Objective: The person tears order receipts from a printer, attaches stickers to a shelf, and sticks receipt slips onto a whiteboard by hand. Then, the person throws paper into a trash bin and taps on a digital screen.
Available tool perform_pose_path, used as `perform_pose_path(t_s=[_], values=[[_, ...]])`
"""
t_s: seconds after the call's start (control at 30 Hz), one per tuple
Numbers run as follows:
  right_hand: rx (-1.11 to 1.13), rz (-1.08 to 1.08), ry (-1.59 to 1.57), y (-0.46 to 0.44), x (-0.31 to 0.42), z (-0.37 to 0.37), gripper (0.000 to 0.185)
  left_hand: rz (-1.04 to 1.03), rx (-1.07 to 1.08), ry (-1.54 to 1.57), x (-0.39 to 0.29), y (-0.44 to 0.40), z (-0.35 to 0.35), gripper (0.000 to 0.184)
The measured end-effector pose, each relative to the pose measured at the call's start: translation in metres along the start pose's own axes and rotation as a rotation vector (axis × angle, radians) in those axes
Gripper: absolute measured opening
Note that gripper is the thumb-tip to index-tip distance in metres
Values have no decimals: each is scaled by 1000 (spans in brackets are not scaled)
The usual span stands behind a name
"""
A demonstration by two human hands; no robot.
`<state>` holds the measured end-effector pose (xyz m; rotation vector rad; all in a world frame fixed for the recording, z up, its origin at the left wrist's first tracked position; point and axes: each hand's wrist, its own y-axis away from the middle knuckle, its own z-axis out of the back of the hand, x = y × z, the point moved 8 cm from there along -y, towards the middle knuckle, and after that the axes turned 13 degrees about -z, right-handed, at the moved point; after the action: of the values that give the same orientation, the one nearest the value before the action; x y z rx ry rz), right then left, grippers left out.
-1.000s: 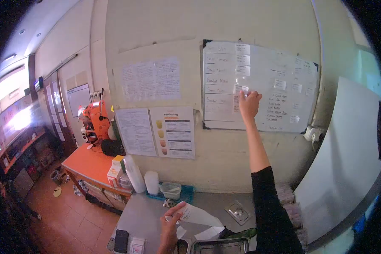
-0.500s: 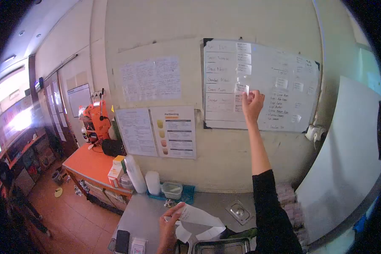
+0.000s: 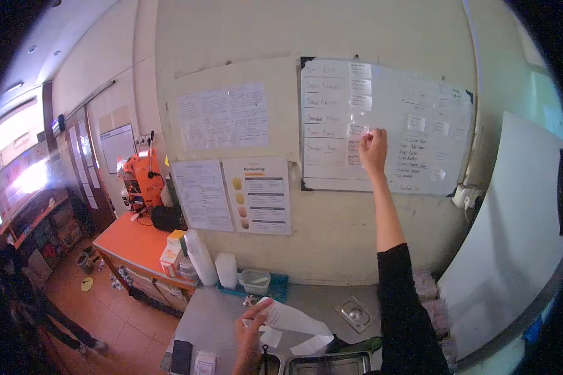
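My right hand (image 3: 373, 151) reaches up to the whiteboard (image 3: 388, 87), fingers pinched on the right edge of a small printed label (image 3: 356, 130). That label lies on the board beside a handwritten row, with another label (image 3: 352, 156) just below it. Three more labels run up the same column. Low over the steel counter, my left hand (image 3: 249, 337) grips a curling white strip of label paper (image 3: 294, 322) between thumb and fingers. The strip's free end loops to the right, above a metal pan (image 3: 328, 364).
On the steel counter (image 3: 219, 312) are a clear plastic tub (image 3: 254, 281), stacked cups (image 3: 200, 257), a metal lid (image 3: 355, 314) and a dark phone (image 3: 181, 357). An orange machine (image 3: 147, 178) stands by an orange table (image 3: 128, 240). A person (image 3: 37, 300) is at far left.
My right hand has shifted slightly down and left at the label. The left hand and paper strip stay nearly still. The person at far left has stepped further into view.
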<state>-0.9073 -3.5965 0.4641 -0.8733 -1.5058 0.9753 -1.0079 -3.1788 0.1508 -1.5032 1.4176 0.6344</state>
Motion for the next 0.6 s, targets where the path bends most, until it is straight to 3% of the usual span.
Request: perform_pose_path(t_s=[0.23,0.33,0.5,0.6], values=[[161,29,-386,-4,-15,4,13,45,-22,-23,-6,1,-6,38],[312,-91,-517,-6,-22,2,16,18,-7,-19,-3,0,-3,38],[76,-141,-135,10,-14,19,27,20,1,-32,-3,0,-1,39],[-52,-274,-322,16,-17,18,35,0,5,-1,-10,2,-3,40]])
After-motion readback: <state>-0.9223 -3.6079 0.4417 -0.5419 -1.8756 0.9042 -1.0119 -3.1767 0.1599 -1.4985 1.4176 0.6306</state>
